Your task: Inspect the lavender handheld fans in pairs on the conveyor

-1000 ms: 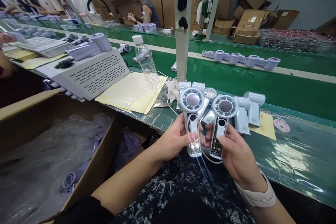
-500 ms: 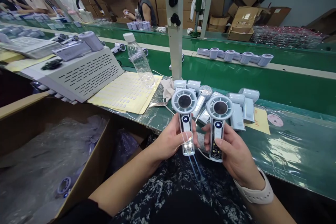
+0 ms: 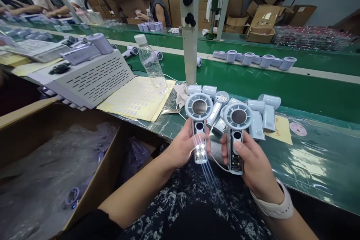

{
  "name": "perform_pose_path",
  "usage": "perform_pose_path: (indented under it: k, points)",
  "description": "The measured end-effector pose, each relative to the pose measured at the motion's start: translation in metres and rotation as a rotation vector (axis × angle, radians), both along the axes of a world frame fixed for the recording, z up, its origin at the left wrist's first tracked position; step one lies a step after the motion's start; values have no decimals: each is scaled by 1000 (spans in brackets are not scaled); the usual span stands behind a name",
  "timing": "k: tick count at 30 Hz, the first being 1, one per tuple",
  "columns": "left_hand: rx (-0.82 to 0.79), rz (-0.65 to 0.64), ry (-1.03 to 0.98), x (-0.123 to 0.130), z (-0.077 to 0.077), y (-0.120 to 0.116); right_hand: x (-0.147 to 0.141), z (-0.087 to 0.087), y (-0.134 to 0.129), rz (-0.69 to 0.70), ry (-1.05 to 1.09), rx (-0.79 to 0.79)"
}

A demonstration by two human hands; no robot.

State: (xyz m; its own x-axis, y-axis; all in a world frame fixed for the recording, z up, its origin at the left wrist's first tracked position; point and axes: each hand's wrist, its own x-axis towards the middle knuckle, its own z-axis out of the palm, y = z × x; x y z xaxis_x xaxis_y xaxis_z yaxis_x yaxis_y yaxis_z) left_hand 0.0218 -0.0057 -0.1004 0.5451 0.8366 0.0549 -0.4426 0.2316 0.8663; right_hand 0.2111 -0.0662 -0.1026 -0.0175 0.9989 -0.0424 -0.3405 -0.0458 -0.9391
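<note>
Pale blue and upright before the patterned clothing, near the close edge of the green worktop [image 3: 309,161]: left fan [image 3: 199,107] in the left hand [image 3: 184,146], right fan [image 3: 239,117] in the right hand [image 3: 257,163]. Held side by side, round heads up and apart. On the left, fingers wrapped behind the handle, thumb pressed across its front, above bright white lights. On the right, fingers curled around the handle, thumb on its front, just below a dark round window. White band [image 3: 274,204] around the right wrist. Just beyond both heads, more pale-blue fans [image 3: 255,123] lying in a cluster. Farther left, a clear bottle [image 3: 152,63] beside a yellow sheet [image 3: 133,99] and a slotted grey box [image 3: 95,77]. Below these, plastic film [image 3: 56,172] inside an open carton [image 3: 105,174].
</note>
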Motion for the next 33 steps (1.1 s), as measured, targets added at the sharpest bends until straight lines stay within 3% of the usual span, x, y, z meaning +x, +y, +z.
perform_pose_path:
  k: [15, 21, 28, 30, 33]
  points:
    - [-19, 75, 32, -7, 3, 5, 0, 7, 1, 7, 93, -90]
    - [-24, 25, -79, -15, 8, 5, 2, 9, 4, -38, 139, -58]
    - [-17, -75, 43, -2, 21, -7, 11, 13, 2, -28, 286, -119]
    - [-4, -47, 33, 6, 26, -12, 7, 16, -1, -46, 288, -108]
    - [-19, 97, 23, 16, 31, -20, 1, 24, -5, -24, 230, -45]
